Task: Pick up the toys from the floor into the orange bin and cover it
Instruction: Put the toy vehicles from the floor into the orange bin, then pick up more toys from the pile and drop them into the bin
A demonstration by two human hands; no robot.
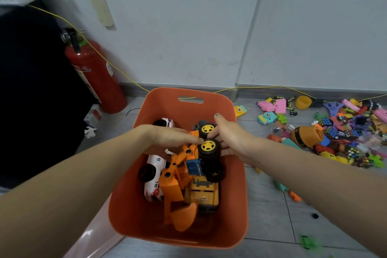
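The orange bin (189, 92) stands on the floor in front of me. Inside lie a white police car (154, 172), a yellow truck (204, 192) and an orange digger toy (178, 176) with black, yellow-hubbed wheels. Both hands are over the bin at the digger's wheel end. My left hand (169, 137) lies on top of the digger with fingers stretched towards the wheels. My right hand (231, 138) grips the wheels, thumb behind the upper one and fingers under the lower one. A heap of small toys (345, 132) covers the floor at right.
A red fire extinguisher (94, 73) leans by the wall at left, with a yellow cable (117, 69) running along the skirting. A pale pink flat thing (90, 236) lies under the bin's near left corner. Stray toys, one green (307, 243), lie on the tiles at right.
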